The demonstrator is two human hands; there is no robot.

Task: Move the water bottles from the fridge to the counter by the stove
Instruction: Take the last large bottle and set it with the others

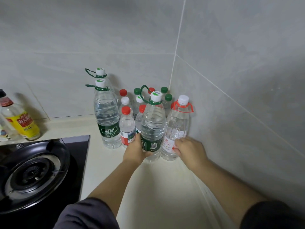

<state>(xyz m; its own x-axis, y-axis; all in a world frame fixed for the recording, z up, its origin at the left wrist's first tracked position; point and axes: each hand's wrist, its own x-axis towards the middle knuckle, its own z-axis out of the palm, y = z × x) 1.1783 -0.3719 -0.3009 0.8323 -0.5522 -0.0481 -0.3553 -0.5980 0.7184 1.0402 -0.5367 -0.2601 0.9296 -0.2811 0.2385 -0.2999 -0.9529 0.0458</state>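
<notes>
Head view, looking down into a tiled corner of the pale counter (148, 187), just right of the black stove (33, 171). Left hand (134, 150) wrapped round the lower label of a large green-label bottle (152, 123), fingers curled behind it, back of the hand toward the camera. White cap and green carry loop on top. Upright or very nearly, base down at counter level; hard to tell if fully set down, with the hand across it.

Right hand (189, 149) at the lower label of a large red-handled bottle (177, 128), fingertips curled against its right side, thumb out of sight. Standing on the counter, touching the green-label bottle on its left and close to the right wall (231, 80).

Behind both, packed into the corner, a cluster of small bottles (127, 128) with red, green and white caps. Left of the cluster, a front tall bottle (107, 116) with a green label, and directly behind it a rear tall bottle (101, 71), only cap and loop clear of the first.

Far left, against the back wall beyond the stove, a sauce bottle (23, 124) with a yellow label. Dark sleeves (85, 214) at the bottom edge.
</notes>
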